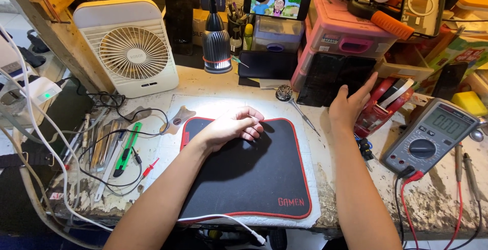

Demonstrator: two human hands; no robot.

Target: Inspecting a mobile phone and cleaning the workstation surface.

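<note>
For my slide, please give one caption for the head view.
Left hand rests curled on black mat; right hand reaches toward dark phone.
</note>
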